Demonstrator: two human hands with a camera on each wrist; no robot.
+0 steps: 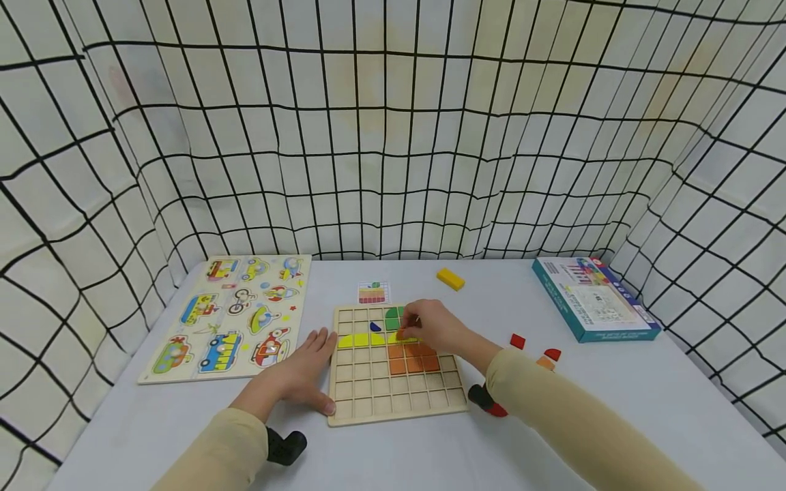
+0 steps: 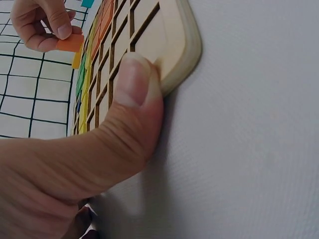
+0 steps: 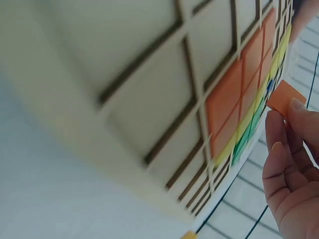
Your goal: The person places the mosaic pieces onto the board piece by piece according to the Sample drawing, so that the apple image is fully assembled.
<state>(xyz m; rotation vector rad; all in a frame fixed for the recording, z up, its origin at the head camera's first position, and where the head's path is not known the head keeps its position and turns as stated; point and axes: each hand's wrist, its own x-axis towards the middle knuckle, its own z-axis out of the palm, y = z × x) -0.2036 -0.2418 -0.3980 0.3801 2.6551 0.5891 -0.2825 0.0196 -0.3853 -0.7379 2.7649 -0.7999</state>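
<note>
The right hand pinches a single orange tile between thumb and fingertips, holding it by one edge so that much of its flat face stays bare. The tile is over the far half of the gridded board, by the yellow row and the green pieces, raised off the surface in the left wrist view. The left hand wraps nothing: its fingers lie extended along the board's left edge and its thumb rests on the rim by the near left corner.

The tile looks thin, rigid and probably very light, so a gentle grip should be enough. Its smooth, painted-looking faces may slide a little between dry fingertips, and its small size leaves little room for them. Opposite edges, or one edge as now, seem the best hold, keeping fingertips clear of the raised dividers. It hardly looks fragile, though a corner could catch on a divider.

The board seems stiff and light enough to skid on the desk; its left edge and near left corner look like sound places to steady it.
</note>
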